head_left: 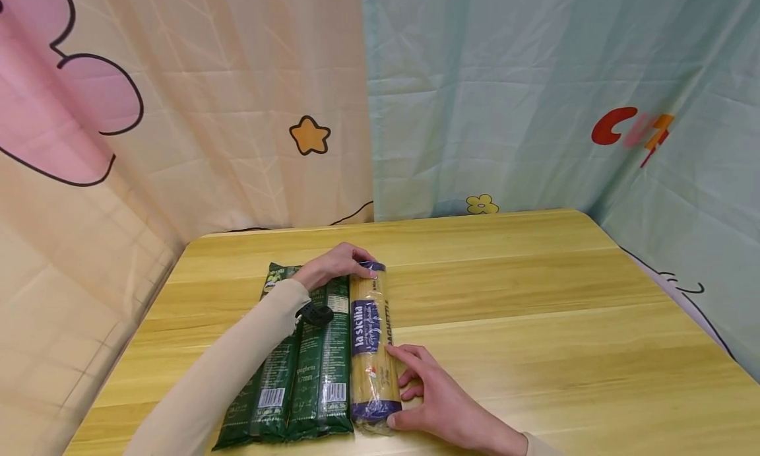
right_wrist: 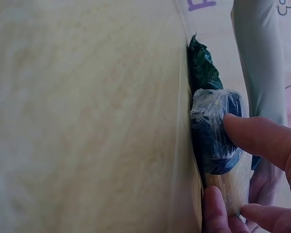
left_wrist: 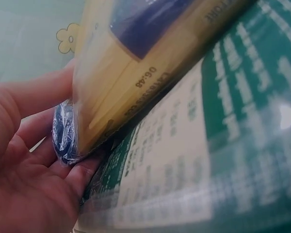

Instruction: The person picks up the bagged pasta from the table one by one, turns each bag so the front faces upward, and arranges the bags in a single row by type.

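A clear pack of spaghetti (head_left: 371, 370) with blue bands lies lengthwise on the table, along the right edge of two green spaghetti packs (head_left: 320, 377). My left hand (head_left: 336, 263) grips its far end, reaching across the green packs. In the left wrist view, the thumb lies on the pack's side and the fingers curl round the crinkled blue end (left_wrist: 67, 133). My right hand (head_left: 436, 400) holds the near end from the right. Its thumb presses the wrapped blue end (right_wrist: 216, 131) in the right wrist view, with other fingers along the pack's side.
The wooden table (head_left: 534, 297) extends to the right of the packs. Printed curtains (head_left: 475, 99) hang behind it and at both sides. A black band (head_left: 316, 314) is on my left wrist, over the green packs.
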Tool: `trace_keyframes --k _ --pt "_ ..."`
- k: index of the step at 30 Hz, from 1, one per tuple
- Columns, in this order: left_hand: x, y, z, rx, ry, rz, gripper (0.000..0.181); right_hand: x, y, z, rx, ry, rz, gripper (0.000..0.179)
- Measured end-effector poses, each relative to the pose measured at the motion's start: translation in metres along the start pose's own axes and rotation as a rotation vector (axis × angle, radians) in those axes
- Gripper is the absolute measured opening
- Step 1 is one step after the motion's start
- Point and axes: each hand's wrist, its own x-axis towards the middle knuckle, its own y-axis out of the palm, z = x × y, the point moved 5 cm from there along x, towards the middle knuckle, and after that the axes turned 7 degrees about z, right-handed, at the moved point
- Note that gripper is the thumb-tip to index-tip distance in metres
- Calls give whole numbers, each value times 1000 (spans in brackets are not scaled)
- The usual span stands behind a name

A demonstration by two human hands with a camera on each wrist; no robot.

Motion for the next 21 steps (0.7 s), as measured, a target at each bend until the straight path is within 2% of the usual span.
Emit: trace_keyframes --k 5,14,21 --pt "1 1 -1 24 1 15 38 0 -1 0 5 4 -6 88" --pt "3 3 -2 49 -34 92 38 0 -1 0 26 9 -12 88" --pt "3 4 -1 3 -45 122 38 0 -1 -1 39 -10 -8 87"
